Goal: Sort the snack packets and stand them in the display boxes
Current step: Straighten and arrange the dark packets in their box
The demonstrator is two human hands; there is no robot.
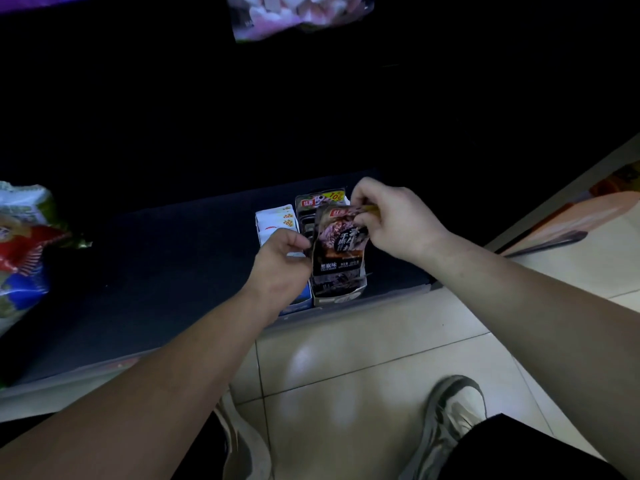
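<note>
Head view, left to right. A colourful bag (20, 244), cut off by the frame edge, lay at the left end of the dark shelf (156, 271), whose rear was lost in shadow. White packets (277, 220) stood in a pale display box (299, 303) largely hidden by the left wrist. The left hand (280, 261) had thumb and curled fingers closed on the left edge of the dark packet (337, 247); its fingertips were out of sight. This packet stood upright in the grey display box (341, 296), in front of similar packets (320, 199). The right hand (391, 220) pinched its top corner. An orange carton (571, 216), blurred, lay on the floor at far right.
</note>
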